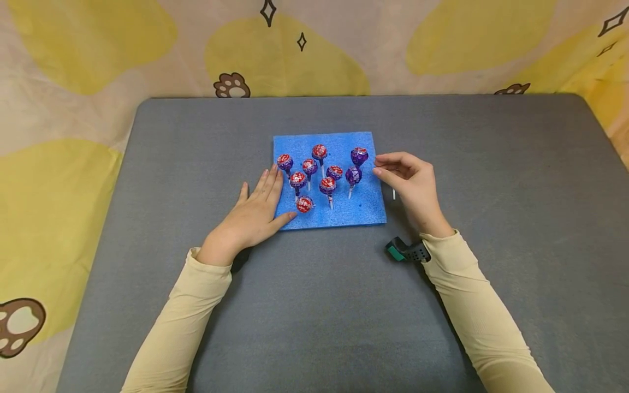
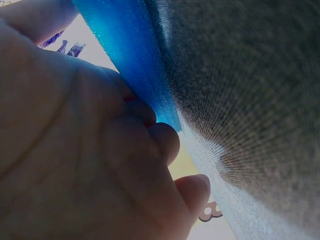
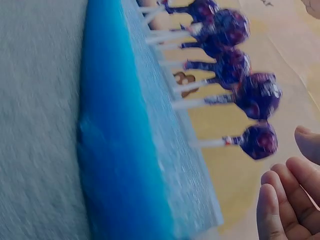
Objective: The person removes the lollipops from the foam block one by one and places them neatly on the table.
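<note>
Several lollipops (image 1: 327, 186) in purple and red wrappers stand on their sticks in a blue foam board (image 1: 344, 215). My left hand (image 1: 255, 213) lies along the board's left side, fingers straight, thumb over the front left corner. In the left wrist view its fingers (image 2: 167, 142) touch the board's edge. My right hand (image 1: 410, 183) hovers off the board's right side, thumb and index tips close together beside a purple lollipop (image 1: 359, 156). A short white stick (image 1: 393, 194) shows below the right thumb; I cannot tell whether that hand holds it. The palm is hidden.
The board rests on a grey table (image 1: 314, 305) with rounded corners. Behind and left hangs a yellow and cream cloth (image 1: 290, 65) with paw prints. A black and green band (image 1: 407, 251) sits at the right wrist. Small dark holes mark the foam.
</note>
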`<state>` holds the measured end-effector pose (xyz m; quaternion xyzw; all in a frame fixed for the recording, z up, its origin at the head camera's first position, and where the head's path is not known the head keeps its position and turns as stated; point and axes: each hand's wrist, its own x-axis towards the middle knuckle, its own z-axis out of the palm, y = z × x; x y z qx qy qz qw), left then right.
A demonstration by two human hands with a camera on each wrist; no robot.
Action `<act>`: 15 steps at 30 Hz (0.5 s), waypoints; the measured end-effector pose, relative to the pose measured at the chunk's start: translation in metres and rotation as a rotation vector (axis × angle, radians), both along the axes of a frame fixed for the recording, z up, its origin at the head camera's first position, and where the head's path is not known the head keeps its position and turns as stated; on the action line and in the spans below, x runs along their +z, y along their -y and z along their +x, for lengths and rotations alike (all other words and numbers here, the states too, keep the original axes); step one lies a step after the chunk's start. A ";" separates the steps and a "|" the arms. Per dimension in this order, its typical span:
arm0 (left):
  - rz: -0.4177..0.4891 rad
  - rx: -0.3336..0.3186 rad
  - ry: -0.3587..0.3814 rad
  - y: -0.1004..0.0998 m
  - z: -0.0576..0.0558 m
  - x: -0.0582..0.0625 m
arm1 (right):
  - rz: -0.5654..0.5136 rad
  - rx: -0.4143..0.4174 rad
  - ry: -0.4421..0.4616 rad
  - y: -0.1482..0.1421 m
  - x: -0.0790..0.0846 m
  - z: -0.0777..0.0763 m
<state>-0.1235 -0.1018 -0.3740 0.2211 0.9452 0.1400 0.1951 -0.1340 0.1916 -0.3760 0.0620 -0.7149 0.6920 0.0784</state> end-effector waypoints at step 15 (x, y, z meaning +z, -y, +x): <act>-0.003 0.007 0.008 0.000 0.000 0.000 | 0.116 0.104 0.054 0.017 -0.009 0.006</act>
